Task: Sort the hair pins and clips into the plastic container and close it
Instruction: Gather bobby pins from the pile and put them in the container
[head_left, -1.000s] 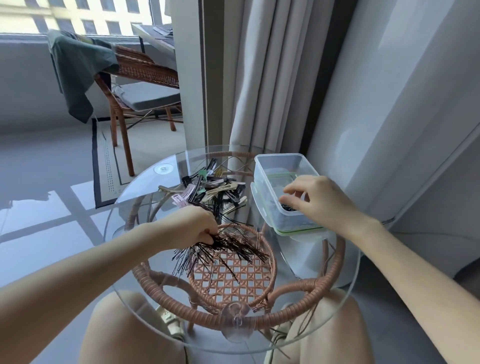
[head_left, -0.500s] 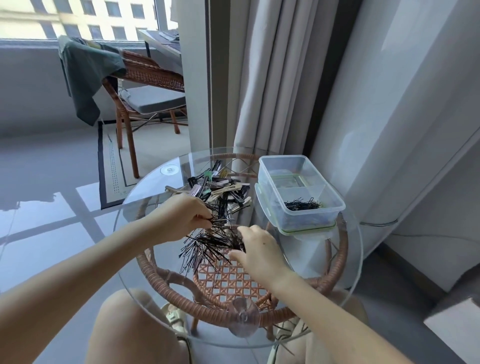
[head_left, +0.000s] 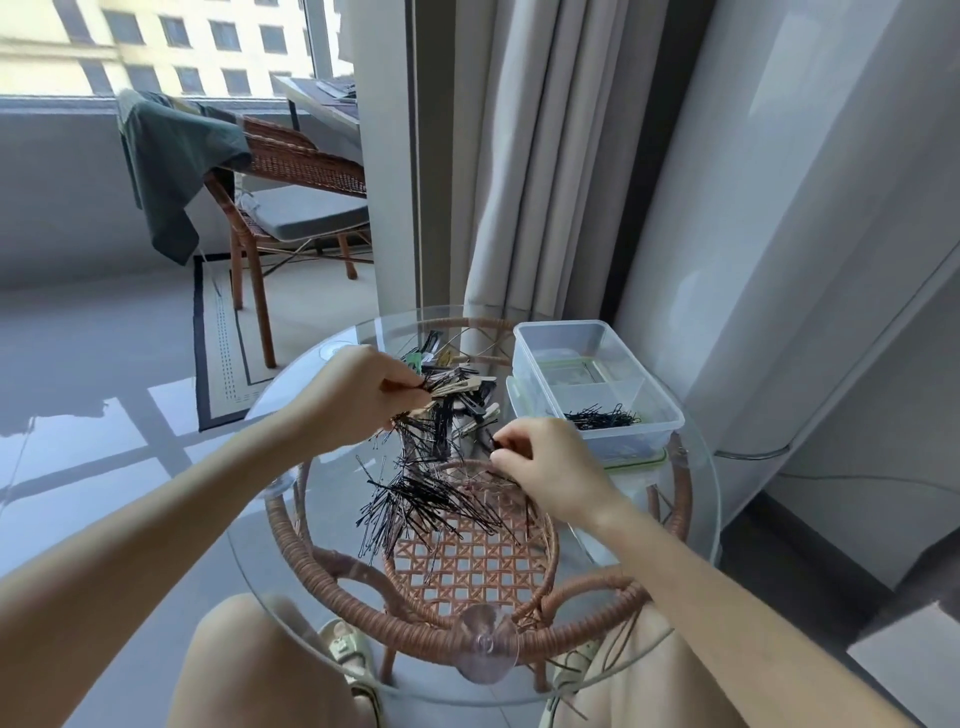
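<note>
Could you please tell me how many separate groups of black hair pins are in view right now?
2: a large loose pile on the glass table between both hands, and a small cluster inside the plastic container's near compartment. Others may hide under the clips.

Both hands (head_left: 363, 400) among hair pins (head_left: 415, 499)

Glass table (head_left: 696, 525), rattan chair (head_left: 301, 171) — green cloth (head_left: 171, 156), perhaps clothing

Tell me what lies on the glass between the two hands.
In the head view, clips and black pins fill the stretch between the left hand and the right hand; no bare glass.
</note>
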